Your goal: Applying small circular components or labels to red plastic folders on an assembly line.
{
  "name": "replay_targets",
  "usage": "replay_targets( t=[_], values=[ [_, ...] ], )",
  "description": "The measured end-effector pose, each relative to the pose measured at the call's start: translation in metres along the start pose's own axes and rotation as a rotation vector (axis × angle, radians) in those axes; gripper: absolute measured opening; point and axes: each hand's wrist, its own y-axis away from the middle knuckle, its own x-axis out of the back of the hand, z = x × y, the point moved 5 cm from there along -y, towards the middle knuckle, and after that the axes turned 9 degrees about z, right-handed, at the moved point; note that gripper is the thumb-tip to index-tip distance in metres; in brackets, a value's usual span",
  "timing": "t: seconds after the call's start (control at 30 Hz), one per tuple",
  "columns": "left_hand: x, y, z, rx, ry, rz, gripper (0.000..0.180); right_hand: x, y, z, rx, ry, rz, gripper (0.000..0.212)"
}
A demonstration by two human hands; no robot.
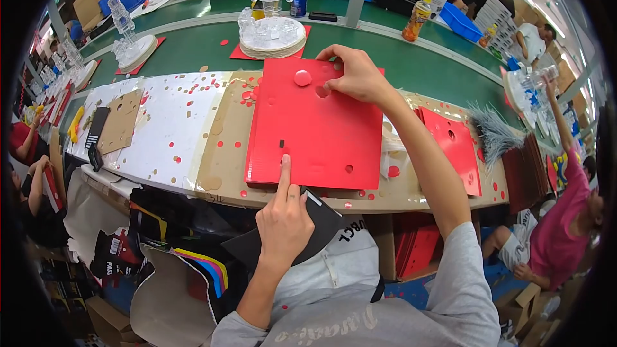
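Observation:
A stack of red cardboard sheets (315, 128) lies in front of me on the bench. The top sheet has a round hole near its upper edge, a small rectangular slot at lower left and another hole at lower right. A loose red disc (302, 78) lies on it. My right hand (360, 76) grips the sheet's top edge, thumb beside the upper round hole, fingers bent over the far edge. My left hand (284, 222) points its index finger, the tip touching the sheet just below the slot; its other fingers are curled. A black sheet (318, 228) shows beside that hand, below the stack.
Red and brown punched-out discs litter the white board (173, 135). At left lie a brown cardboard piece (122, 122) and a black strip (96, 130). More red sheets (453, 148) and grey bristly strands (491, 130) sit at right. Beyond, a green conveyor (199, 38) carries clear plastic assemblies.

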Motion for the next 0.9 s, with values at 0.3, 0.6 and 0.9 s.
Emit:
replay_targets(
  t=[0.3, 0.6, 0.9],
  values=[
    [-0.003, 0.003, -0.001, -0.008, 0.022, 0.027, 0.012, 0.002, -0.003, 0.004, 0.055, -0.083, 0.157, 0.029],
    [0.002, 0.007, -0.003, -0.024, 0.066, 0.061, 0.01, 0.015, 0.009, -0.025, 0.109, 0.084, 0.29, 0.017],
    [0.014, -0.002, 0.019, -0.031, 0.089, 0.136, 0.012, 0.048, 0.042, -0.079, 0.381, 0.179, 0.526, 0.014]
  ],
)
